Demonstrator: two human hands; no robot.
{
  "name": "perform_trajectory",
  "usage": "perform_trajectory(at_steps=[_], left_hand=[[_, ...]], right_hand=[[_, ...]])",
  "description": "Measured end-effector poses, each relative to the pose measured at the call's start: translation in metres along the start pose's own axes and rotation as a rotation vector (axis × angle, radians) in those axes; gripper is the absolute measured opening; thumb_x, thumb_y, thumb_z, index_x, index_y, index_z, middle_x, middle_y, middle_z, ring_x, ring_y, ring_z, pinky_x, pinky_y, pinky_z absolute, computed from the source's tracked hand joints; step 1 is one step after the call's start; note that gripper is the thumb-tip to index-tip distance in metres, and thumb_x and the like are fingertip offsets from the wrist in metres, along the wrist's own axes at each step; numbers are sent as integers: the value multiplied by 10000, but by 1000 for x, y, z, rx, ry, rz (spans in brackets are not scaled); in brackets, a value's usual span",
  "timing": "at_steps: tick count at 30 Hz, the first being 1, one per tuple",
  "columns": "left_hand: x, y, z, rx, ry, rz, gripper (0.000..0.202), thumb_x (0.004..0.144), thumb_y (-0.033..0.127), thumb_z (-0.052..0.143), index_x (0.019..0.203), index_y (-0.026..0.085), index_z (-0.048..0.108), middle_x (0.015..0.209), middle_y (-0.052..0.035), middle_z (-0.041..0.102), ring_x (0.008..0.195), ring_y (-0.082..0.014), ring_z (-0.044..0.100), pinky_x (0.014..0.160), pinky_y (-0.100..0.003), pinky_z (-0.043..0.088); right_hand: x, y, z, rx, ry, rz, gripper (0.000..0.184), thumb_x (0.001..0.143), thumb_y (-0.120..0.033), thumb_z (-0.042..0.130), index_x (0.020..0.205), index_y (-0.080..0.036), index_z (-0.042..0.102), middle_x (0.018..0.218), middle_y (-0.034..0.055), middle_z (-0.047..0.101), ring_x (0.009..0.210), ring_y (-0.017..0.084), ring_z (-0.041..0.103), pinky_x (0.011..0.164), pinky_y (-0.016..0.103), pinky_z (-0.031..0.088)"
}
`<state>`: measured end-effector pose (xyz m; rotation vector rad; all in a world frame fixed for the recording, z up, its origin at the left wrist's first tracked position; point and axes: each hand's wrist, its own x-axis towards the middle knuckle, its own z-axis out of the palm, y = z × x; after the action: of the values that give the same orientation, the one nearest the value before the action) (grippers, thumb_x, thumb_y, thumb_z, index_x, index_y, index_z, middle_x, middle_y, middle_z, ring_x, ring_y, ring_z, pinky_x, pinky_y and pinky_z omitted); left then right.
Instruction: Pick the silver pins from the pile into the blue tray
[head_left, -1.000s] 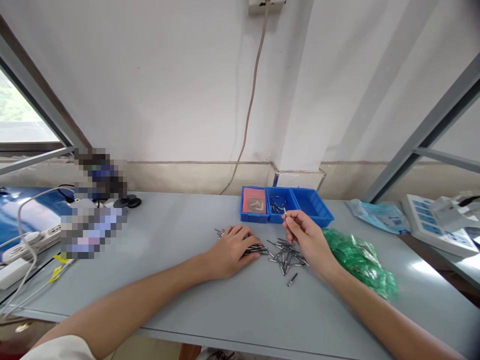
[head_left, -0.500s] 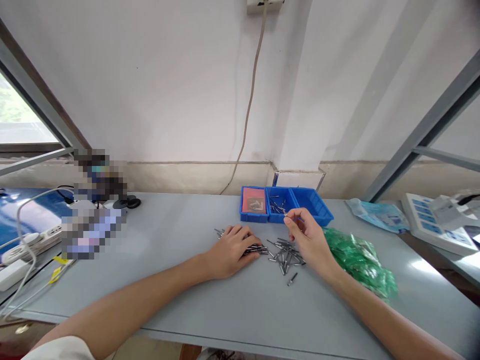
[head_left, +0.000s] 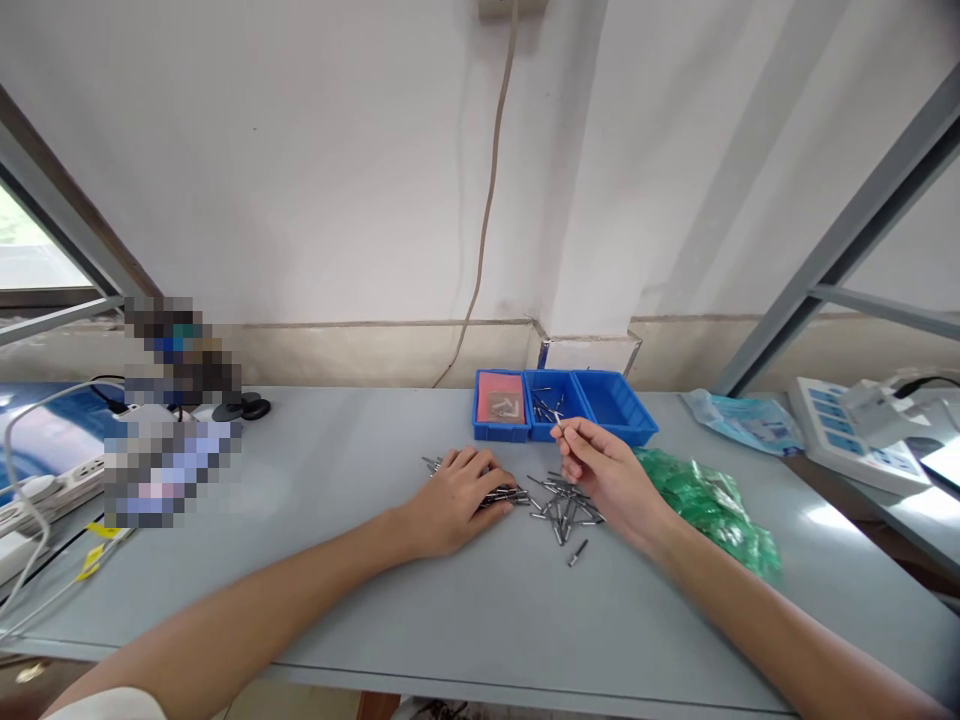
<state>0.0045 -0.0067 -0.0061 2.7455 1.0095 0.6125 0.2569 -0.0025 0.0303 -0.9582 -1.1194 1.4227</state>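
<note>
My left hand [head_left: 457,505] lies curved over a bunch of slim metal pins [head_left: 504,494], which stick out between thumb and forefinger and past the fingertips; its palm side is hidden. Between the thumb and fingertips of my right hand [head_left: 592,455] a single thin metal pin is pinched, pointing up, in front of the blue divided bin [head_left: 499,433]. More pins [head_left: 559,515] lie in a loose heap on the table between my hands, with one stray pin [head_left: 577,553] nearer me. Several similar pins rest in the bin's middle compartment.
A pink card [head_left: 500,390] with a small clear packet fills the bin's left compartment. Green plastic bags [head_left: 709,505] lie beside my right forearm. A light-blue packet [head_left: 742,420] and a white power strip [head_left: 847,430] are farther right. Cables and power strips [head_left: 71,485] crowd the left.
The head view has shifted slightly. My right hand has turned a little, and the pin in its fingertips shows more clearly before the bin. My left hand stays over its bunch.
</note>
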Motion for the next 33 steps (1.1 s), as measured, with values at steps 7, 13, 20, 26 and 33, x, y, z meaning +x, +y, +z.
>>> perform_trajectory(at_steps=[7, 13, 20, 26, 33], left_hand=[[0, 1, -1, -7, 3, 5, 237, 1102, 388, 535, 1279, 262, 631, 1197, -64, 626, 1064, -242, 546, 932, -395, 420], [0, 1, -1, 5, -1, -2, 226, 1102, 384, 537, 1269, 260, 627, 1204, -60, 623, 1056, -241, 547, 918, -386, 416], [0, 2, -2, 10, -2, 5, 231, 1107, 390, 526, 1265, 251, 624, 1205, -63, 624, 1058, -241, 540, 924, -390, 412], [0, 3, -1, 39, 9, 6, 226, 1106, 386, 523, 1250, 248, 631, 1204, -71, 634, 1064, -250, 549, 918, -403, 419], [0, 3, 2, 66, 24, 4, 236, 1102, 394, 526, 1249, 247, 638, 1215, -71, 641, 1060, -249, 565, 910, -408, 424]], right_hand=[[-1, -5, -1, -24, 23, -11, 328, 881, -516, 788, 993, -220, 700, 865, 0, 515, 629, 115, 407, 574, 278, 414], [3, 6, -6, -327, 95, -139, 357, 913, -574, 727, 1026, -247, 638, 817, -8, 587, 634, 146, 501, 609, 306, 435], [0, 10, -6, -581, 130, -326, 233, 1010, -507, 612, 1026, -276, 583, 836, -7, 555, 684, 178, 504, 650, 329, 437], [-1, 7, -5, -614, 169, -371, 237, 1006, -506, 615, 996, -271, 588, 945, 27, 611, 716, 191, 507, 658, 343, 447], [3, 8, -8, -524, 193, -318, 310, 961, -570, 662, 1000, -268, 601, 917, 18, 601, 703, 179, 508, 640, 327, 459]])
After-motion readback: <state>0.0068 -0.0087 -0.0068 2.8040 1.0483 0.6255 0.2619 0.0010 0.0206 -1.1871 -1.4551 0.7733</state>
